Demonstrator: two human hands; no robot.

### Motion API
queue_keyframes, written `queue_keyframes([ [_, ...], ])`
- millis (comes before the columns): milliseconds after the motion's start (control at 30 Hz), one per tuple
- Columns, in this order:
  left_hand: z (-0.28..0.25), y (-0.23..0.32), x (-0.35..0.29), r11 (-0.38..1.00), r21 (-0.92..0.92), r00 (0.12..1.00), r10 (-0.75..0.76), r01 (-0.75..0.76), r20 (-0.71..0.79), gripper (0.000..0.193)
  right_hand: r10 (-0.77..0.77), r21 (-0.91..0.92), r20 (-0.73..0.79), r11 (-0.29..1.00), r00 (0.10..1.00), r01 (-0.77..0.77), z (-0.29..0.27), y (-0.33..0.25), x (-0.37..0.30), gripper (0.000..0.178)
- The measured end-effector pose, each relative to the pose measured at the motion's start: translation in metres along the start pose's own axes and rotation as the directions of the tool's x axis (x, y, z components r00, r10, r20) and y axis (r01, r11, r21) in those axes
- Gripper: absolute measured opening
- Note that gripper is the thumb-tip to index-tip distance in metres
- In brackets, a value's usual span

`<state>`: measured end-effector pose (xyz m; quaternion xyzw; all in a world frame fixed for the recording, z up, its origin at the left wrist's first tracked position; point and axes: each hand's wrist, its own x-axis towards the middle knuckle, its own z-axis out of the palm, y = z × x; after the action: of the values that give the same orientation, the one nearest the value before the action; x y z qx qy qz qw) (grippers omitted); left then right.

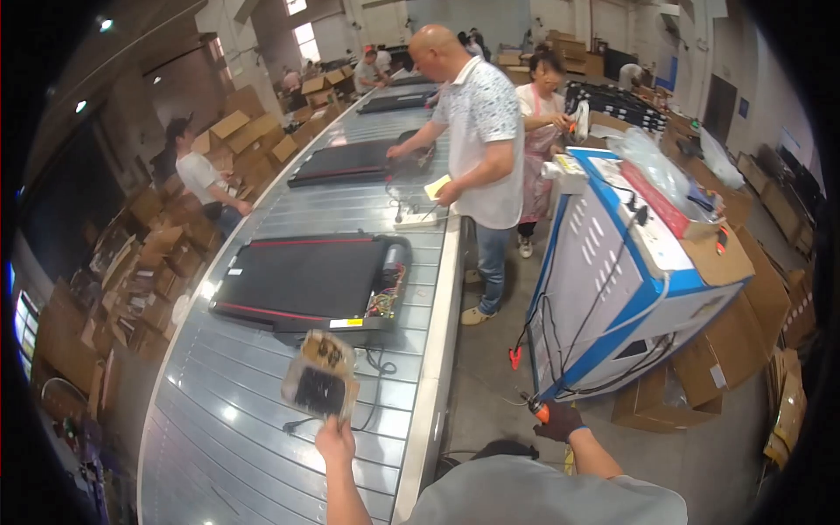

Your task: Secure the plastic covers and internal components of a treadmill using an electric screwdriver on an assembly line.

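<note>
My bare left hand (336, 440) grips the near edge of a small, worn cardboard tray (351, 388) over the metal conveyor. Two compartments show in it: one with small parts too blurred to name, the other dark inside. My right hand (560, 423), in a dark glove, is wrapped round an orange-and-black power screwdriver (543, 412) low at the right, beside the blue-and-white cabinet. Beyond the tray lies a black treadmill base (302, 276) with red side stripes; its motor (395, 256) and coloured wires (382, 303) are exposed. A black power cord (379, 385) trails from it across the slats.
The slatted conveyor (210, 429) runs away from me, carrying further treadmill bases (341, 163). A co-worker (481, 131) leans over it, holding a yellow paper. The wheeled-looking blue-and-white cabinet (586, 280) stands at right with hanging cables. Cardboard boxes (682, 385) lie around it.
</note>
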<state>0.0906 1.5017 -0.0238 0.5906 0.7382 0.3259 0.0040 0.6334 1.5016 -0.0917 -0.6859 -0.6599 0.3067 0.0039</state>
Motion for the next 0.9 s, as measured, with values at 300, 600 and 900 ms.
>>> queue_keyframes([
  [300, 0.124, 0.008, 0.288, 0.989, 0.125, 0.985, -0.093, 0.075, 0.148, 0.031, 0.02, 0.028, 0.02, 0.999, 1.0, -0.021, -0.079, -0.077, 0.187, 0.073],
  [600, 0.295, -0.035, 0.447, 0.857, 0.308, 0.876, -0.467, 0.414, 0.122, 0.03, -0.073, 0.053, 0.165, 0.996, 0.984, 0.065, -0.101, -0.133, 0.466, 0.068],
  [900, 0.377, 0.114, 0.311, 0.185, -0.546, 0.542, -0.571, 0.817, 0.617, 0.023, -0.131, -0.097, 0.13, 0.985, 0.983, 0.144, -0.14, -0.196, 0.727, 0.064],
])
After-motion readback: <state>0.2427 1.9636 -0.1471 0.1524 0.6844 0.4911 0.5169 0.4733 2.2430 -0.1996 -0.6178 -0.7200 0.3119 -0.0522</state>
